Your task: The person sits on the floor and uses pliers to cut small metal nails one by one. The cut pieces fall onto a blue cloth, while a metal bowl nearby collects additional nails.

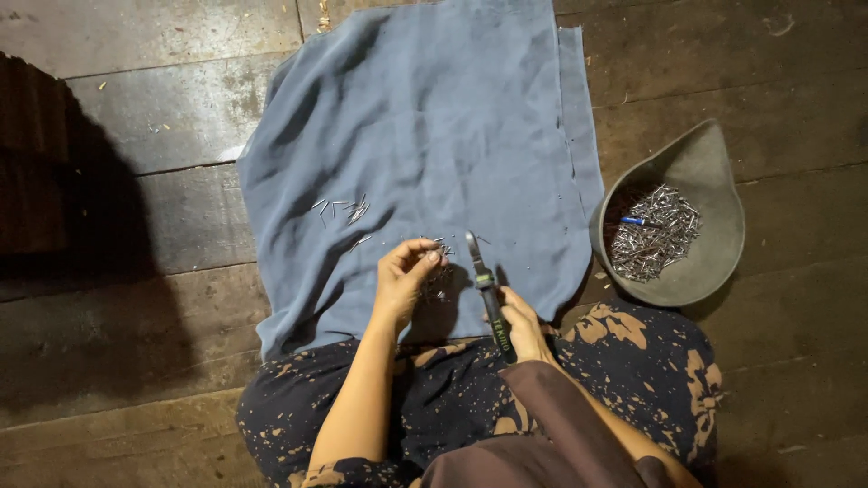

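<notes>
Several dark, worn wooden floorboards (136, 136) fill the view, running from nine o'clock to three o'clock, with a deep shadow at nine o'clock. One large blue-grey cloth (425, 117) lies spread over the boards from the middle up to twelve o'clock, creased, with its near edge against the person's lap. At six o'clock sit the person's legs in dark trousers (633, 361) with orange splashes, and a brown sleeve (561, 425) crosses them toward the right arm.

At three o'clock a grey, bent hat-like bowl (705, 181) rests on the floor just beside the cloth's edge. It holds a heap of small metal pins (655, 235), with one small blue piece (633, 220) among them.

Near the middle, the left hand (407, 276) hovers over the cloth, its fingertips (430, 257) pinched together on a few small metal pieces; its grip is clenched on them. Just at its four o'clock, the right hand (523, 323) is wrapped tight around the dark handle of a pair of cutters (485, 285), whose metal tip points to twelve o'clock, close beside the left fingertips.

At ten o'clock from the left hand, a small cluster of loose pins (344, 210) lies scattered on the cloth, well apart from the bowl.
</notes>
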